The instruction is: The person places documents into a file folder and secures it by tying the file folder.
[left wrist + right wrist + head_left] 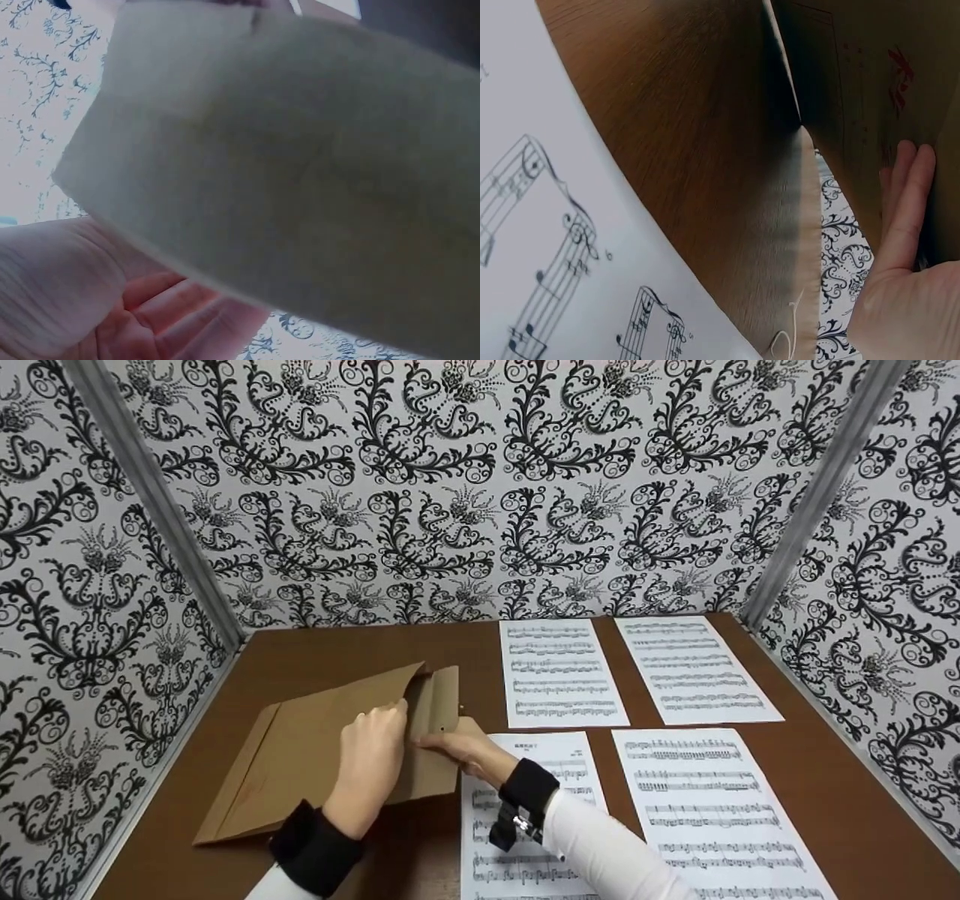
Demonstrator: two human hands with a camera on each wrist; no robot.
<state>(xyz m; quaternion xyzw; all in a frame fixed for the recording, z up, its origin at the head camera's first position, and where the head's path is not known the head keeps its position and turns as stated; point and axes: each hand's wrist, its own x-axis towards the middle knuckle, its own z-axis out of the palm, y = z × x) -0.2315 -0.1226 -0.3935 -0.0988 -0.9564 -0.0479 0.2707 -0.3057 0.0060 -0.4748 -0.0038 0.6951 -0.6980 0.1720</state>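
We see the brown paper envelope (330, 742) between both sets of fingers, its body reaching out to the left of them and its opening gaping right where they work. The left fingers (384, 721) are curled over the upper panel at that opening; whether their thumb presses from inside we cannot tell. The right fingers (907, 210) lie straight and close together along the underside, just beside some red print (900, 82), while their thumb rests on the flap (445, 690) from above, so we take it that the flap is pinched between them.

We would expect the envelope to be light, made of stiffish paper that bends readily along its folds and gives little slip under dry skin. The free edges look like the weak part: pulled hard apart by the fingers, they could crease or tear at the corners. We would hold the upper panel near the middle of its lip and the flap close to its fold, pinching lightly.

To the right of the fingers, four sheets of music (562, 671) lie on the worktop (375, 649), the nearest passing under the right wrist (529, 784). We judge these thin and limp, best lifted by an edge.
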